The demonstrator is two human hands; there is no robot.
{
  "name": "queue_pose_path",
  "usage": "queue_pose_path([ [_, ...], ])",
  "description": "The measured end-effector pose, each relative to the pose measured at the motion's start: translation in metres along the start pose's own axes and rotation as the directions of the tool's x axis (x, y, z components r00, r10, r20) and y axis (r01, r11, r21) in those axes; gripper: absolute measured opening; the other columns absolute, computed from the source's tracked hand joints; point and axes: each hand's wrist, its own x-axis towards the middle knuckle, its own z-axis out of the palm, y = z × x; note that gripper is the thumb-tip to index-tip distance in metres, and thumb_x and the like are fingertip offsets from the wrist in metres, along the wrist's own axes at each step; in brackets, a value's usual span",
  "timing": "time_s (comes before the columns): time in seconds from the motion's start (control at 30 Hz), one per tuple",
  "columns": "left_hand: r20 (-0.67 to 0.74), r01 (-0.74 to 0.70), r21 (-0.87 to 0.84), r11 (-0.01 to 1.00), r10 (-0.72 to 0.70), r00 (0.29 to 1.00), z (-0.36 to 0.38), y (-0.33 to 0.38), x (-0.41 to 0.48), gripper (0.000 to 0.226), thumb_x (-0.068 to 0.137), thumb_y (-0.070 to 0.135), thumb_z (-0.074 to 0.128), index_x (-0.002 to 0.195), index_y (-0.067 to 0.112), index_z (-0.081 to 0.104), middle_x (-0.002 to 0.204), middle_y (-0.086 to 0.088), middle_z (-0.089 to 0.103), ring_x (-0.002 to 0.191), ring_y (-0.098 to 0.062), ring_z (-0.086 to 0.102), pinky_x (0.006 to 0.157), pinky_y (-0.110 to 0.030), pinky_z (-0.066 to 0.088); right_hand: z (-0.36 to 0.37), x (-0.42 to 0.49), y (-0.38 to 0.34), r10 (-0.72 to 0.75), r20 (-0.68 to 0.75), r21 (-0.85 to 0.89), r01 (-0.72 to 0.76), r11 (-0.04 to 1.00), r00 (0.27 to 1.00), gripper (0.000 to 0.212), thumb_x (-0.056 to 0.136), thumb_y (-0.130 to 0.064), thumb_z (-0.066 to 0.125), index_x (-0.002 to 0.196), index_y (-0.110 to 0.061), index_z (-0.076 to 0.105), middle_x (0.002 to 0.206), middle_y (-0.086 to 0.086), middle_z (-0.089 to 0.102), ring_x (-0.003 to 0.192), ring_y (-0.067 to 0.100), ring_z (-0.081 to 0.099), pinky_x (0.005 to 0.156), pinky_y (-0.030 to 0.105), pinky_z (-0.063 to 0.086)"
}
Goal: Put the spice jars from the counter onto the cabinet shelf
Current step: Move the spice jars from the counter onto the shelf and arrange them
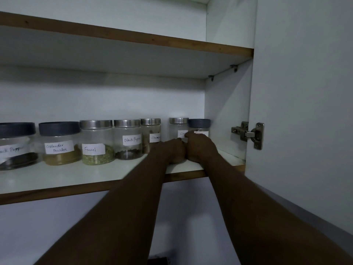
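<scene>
Several labelled spice jars stand in a row on the white cabinet shelf (76,178): a dark-lidded black pepper jar (17,148), coriander powder (59,144), fennel (96,144), a steel-lidded black pepper jar (128,140) and cinnamon (150,131). At the right end, my left hand (170,150) wraps the lower part of the steel-lidded cloves jar (178,125). My right hand (199,148) grips the dark-lidded jar (199,125) beside it, near the cabinet's side wall. Both hands touch each other and hide the jars' lower halves.
The upper shelf (133,38) hangs above the jars with free height between. The open cabinet door (305,111) stands at the right on a metal hinge (246,133). The shelf's front strip lies bare in front of the row.
</scene>
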Motion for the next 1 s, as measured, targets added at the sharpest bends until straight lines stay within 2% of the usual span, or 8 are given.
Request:
queue_pose_path([
  [0.2,-0.003,0.035,-0.053,0.998,-0.035,0.999,0.0,-0.001,-0.002,0.047,0.105,0.027,0.04,0.145,0.003,0.046,0.147,-0.019,0.048,0.135,-0.036,0.046,0.112,-0.051,0.039,0.0,0.001,0.002,-0.036,0.017,-0.054,0.037,0.998,0.999,0.041,0.093,-0.02,0.064,0.132,-0.01,0.06,0.129,0.013,0.067,0.118,0.032,0.063,0.096,0.04,0.052],
  [0.4,0.006,0.105,-0.275,0.956,-0.108,0.994,0.0,0.0,-0.009,0.049,0.105,0.026,0.039,0.148,0.003,0.042,0.15,-0.019,0.046,0.137,-0.033,0.044,0.113,-0.049,0.038,-0.001,-0.001,0.0,-0.058,-0.005,-0.075,0.058,0.996,0.998,0.044,0.091,-0.016,0.065,0.134,-0.011,0.062,0.131,0.012,0.067,0.118,0.031,0.064,0.097,0.041,0.052],
  [0.47,-0.027,0.086,-0.261,0.962,-0.096,0.995,-0.001,0.003,-0.014,0.047,0.104,0.027,0.042,0.145,0.005,0.047,0.146,-0.017,0.05,0.133,-0.033,0.048,0.111,-0.047,0.041,0.0,-0.003,-0.001,-0.064,-0.011,-0.072,0.063,0.995,0.998,0.044,0.09,-0.015,0.066,0.133,-0.01,0.062,0.129,0.013,0.068,0.118,0.032,0.064,0.096,0.041,0.053],
  [0.57,-0.13,0.139,-0.186,0.973,-0.165,0.978,-0.006,0.008,-0.025,0.036,0.102,0.027,0.046,0.128,0.008,0.061,0.128,-0.013,0.063,0.119,-0.033,0.06,0.097,-0.041,0.05,-0.002,-0.005,-0.002,-0.076,-0.047,-0.045,0.074,0.996,0.996,0.037,0.091,-0.018,0.067,0.127,-0.012,0.064,0.121,0.012,0.07,0.112,0.031,0.065,0.091,0.04,0.054],
  [0.7,-0.215,0.148,-0.14,0.979,-0.176,0.961,-0.007,0.006,-0.046,0.036,0.097,0.034,0.056,0.117,0.005,0.065,0.118,-0.013,0.067,0.109,-0.031,0.065,0.087,-0.038,0.051,-0.006,-0.009,-0.009,-0.194,0.01,0.031,0.194,0.98,0.981,0.027,0.088,-0.014,0.067,0.114,-0.017,0.073,0.111,0.008,0.074,0.103,0.027,0.068,0.089,0.039,0.055],
  [0.8,-0.295,0.209,-0.16,0.965,-0.249,0.922,-0.005,-0.01,-0.062,0.035,0.092,0.036,0.063,0.11,0.006,0.067,0.112,-0.012,0.068,0.102,-0.027,0.064,0.084,-0.035,0.048,-0.008,-0.01,-0.013,-0.224,0.039,0.114,0.219,0.969,0.974,0.02,0.089,-0.024,0.072,0.107,-0.018,0.077,0.108,0.002,0.077,0.102,0.021,0.069,0.091,0.038,0.055],
  [0.9,-0.309,0.302,-0.235,0.924,-0.366,0.878,-0.008,-0.032,-0.081,0.04,0.086,0.037,0.072,0.114,0.009,0.069,0.11,-0.009,0.07,0.092,-0.022,0.063,0.07,-0.029,0.044,-0.008,-0.009,-0.018,-0.196,0.086,0.15,0.182,0.972,0.977,0.023,0.088,-0.036,0.077,0.103,-0.019,0.077,0.11,-0.001,0.076,0.104,0.017,0.068,0.094,0.035,0.054],
  [1.0,-0.321,0.313,-0.263,0.913,-0.389,0.864,-0.012,-0.046,-0.094,0.044,0.082,0.039,0.078,0.115,0.011,0.071,0.11,-0.01,0.072,0.1,-0.026,0.067,0.078,-0.032,0.053,-0.009,-0.001,-0.029,-0.146,0.166,0.106,0.129,0.986,0.975,0.029,0.087,-0.044,0.077,0.101,-0.019,0.077,0.11,-0.001,0.075,0.104,0.018,0.066,0.091,0.032,0.052],
])
